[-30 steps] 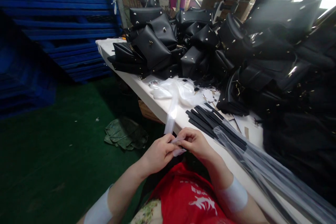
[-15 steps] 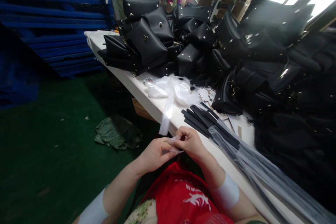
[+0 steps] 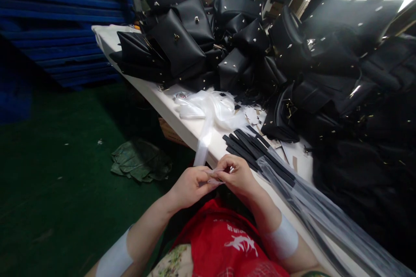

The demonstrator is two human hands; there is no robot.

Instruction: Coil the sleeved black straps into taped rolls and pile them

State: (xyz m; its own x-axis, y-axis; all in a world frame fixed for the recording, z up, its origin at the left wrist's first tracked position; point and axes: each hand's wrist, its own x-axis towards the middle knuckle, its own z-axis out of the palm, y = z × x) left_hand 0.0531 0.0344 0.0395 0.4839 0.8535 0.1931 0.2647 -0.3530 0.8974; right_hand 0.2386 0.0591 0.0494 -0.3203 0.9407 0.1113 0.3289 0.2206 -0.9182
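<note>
Close to my body, in front of the red apron [image 3: 224, 233], both hands meet on a thin, clear plastic sleeve [image 3: 214, 175]. My left hand [image 3: 191, 186] is closed on one side of it, with fingers and thumb pinching the film. My right hand [image 3: 236, 176] pinches the other side between thumb and fingertips. Just beyond, a pile of clear plastic sleeves [image 3: 208, 106] lies on the white table [image 3: 146, 97], one strip hanging over the edge. To the right of my hands, black straps [image 3: 247, 147] lie bundled, partly inside long clear sleeves.
Black handbags [image 3: 185, 45] with metal fittings are heaped across the back and right of the table. Blue pallets [image 3: 65, 30] are stacked at the far left. A crumpled green cloth [image 3: 139, 160] lies on the green floor, near a cardboard box [image 3: 172, 132] under the table.
The view has shifted slightly, so the table and bags sit a little further left and higher. My hands keep their pinch on the plastic sleeve, with small finger movements.
</note>
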